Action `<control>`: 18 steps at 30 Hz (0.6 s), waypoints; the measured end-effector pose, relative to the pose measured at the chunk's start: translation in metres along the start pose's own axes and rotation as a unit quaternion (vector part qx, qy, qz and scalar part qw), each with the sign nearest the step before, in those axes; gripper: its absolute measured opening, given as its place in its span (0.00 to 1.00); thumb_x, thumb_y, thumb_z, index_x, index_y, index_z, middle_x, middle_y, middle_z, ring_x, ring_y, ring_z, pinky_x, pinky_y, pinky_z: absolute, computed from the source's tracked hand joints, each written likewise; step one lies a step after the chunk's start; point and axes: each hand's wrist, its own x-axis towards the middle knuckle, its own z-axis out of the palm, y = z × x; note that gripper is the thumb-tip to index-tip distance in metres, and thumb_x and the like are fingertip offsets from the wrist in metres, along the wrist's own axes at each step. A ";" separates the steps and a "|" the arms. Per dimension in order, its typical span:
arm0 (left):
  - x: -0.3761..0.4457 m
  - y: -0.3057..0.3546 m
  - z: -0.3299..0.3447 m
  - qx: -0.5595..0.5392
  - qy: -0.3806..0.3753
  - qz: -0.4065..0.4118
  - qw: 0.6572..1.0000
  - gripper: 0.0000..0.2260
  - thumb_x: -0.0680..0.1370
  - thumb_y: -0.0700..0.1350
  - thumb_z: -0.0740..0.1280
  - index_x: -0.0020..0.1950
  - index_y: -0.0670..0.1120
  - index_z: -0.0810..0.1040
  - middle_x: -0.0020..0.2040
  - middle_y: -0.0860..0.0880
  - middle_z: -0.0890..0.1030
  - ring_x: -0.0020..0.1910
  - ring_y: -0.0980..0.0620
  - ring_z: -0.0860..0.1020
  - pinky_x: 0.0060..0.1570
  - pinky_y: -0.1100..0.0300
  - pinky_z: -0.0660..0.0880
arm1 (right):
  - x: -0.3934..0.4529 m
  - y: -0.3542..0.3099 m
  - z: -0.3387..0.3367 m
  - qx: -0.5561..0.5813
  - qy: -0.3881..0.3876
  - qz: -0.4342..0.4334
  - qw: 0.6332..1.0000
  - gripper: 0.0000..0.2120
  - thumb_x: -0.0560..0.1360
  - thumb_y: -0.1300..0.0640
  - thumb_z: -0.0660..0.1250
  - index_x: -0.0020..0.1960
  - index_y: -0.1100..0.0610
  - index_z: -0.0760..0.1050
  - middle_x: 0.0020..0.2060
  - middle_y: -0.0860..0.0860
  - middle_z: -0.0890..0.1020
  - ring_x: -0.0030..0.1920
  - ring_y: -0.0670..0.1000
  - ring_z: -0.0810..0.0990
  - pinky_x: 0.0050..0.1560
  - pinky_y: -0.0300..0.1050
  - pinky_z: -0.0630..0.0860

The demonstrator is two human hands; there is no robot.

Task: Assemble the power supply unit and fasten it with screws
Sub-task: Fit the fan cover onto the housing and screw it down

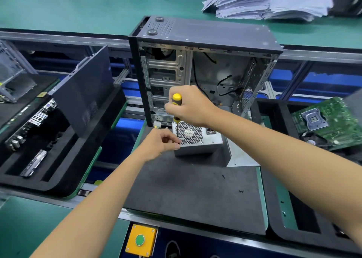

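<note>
Green button [140, 240] nearest; right hand [191, 106] grips unlabelled yellow screwdriver [176, 107].

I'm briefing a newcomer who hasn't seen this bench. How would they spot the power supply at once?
Find the open black computer case standing on the grey mat. Right in front of its base lies the power supply, a small silver metal box. Its round-holed fan grille sets it apart, and the right hand holds a yellow screwdriver over it.

Counted: one power supply unit [197, 138], one screwdriver [176, 109], one open case [205, 69], three loose screws [224, 176].
</note>
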 end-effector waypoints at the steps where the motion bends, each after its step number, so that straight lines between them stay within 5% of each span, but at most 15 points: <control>1: 0.000 0.000 0.000 -0.002 -0.001 -0.001 1.000 0.07 0.70 0.39 0.77 0.39 0.51 0.85 0.30 0.56 0.75 0.35 0.52 0.69 0.41 0.56 0.69 | -0.002 -0.001 0.001 0.002 -0.012 -0.004 1.000 0.11 0.72 0.59 0.66 0.38 0.67 0.72 0.32 0.60 0.75 0.32 0.49 0.67 0.33 0.45 0.66; 9: -0.001 0.006 0.002 0.046 -0.006 0.008 0.999 0.14 0.71 0.38 0.75 0.32 0.56 0.81 0.33 0.56 0.77 0.35 0.56 0.71 0.42 0.56 0.71 | -0.013 0.006 0.009 0.004 -0.051 0.003 0.999 0.08 0.72 0.59 0.68 0.39 0.64 0.73 0.31 0.52 0.76 0.31 0.48 0.68 0.33 0.43 0.68; 18: -0.003 0.007 0.004 0.058 0.009 0.013 0.998 0.04 0.70 0.38 0.76 0.40 0.43 0.82 0.29 0.58 0.74 0.32 0.58 0.69 0.40 0.59 0.71 | -0.016 0.004 0.003 -0.018 -0.073 0.010 0.997 0.09 0.75 0.57 0.68 0.42 0.64 0.74 0.35 0.56 0.79 0.30 0.49 0.73 0.31 0.42 0.70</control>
